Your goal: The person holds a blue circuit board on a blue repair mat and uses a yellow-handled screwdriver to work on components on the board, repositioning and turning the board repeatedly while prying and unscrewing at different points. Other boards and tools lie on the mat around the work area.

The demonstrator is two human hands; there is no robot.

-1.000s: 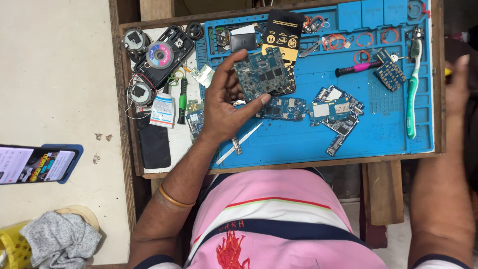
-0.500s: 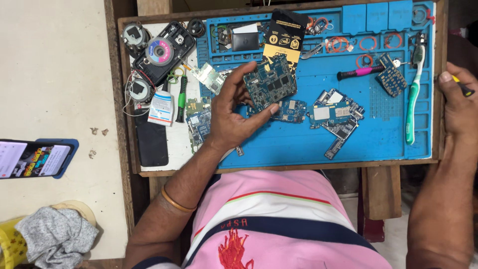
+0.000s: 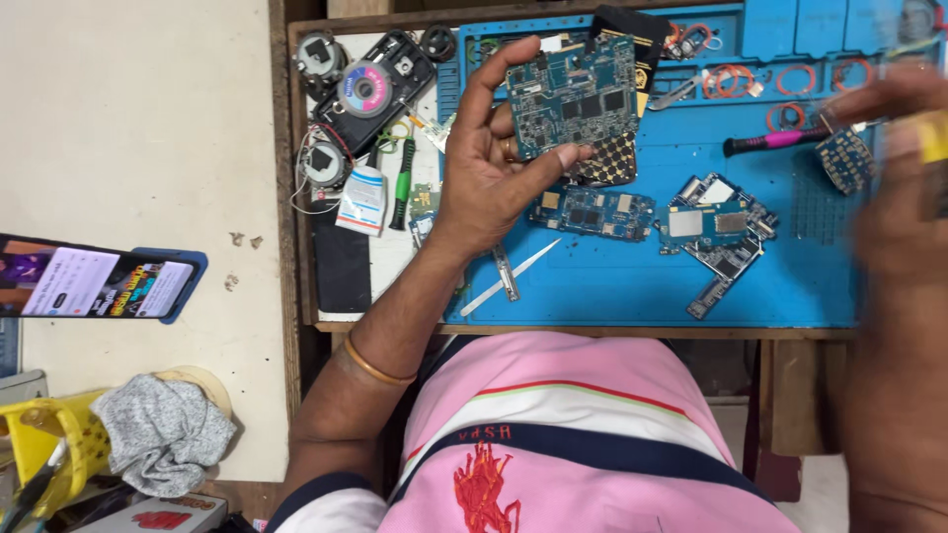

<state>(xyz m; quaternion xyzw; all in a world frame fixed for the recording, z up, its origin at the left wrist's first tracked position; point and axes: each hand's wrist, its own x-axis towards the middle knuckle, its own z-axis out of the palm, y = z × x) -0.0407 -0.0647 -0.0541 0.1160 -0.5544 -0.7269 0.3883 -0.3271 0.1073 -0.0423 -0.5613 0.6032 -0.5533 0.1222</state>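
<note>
Head view: your left hand (image 3: 484,183) pinches the green circuit board (image 3: 576,94) by its edges, above the blue mat (image 3: 632,286).
Right hand (image 3: 904,188) is blurred, grip not readable. Thin pinch w/ one hand only: board could slip & fall on the boards (image 3: 592,212) below.

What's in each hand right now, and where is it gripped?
The left hand holds a circuit board by its lower and left edges. The right hand is blurred; something yellow shows at it, but the grip cannot be told.
</note>
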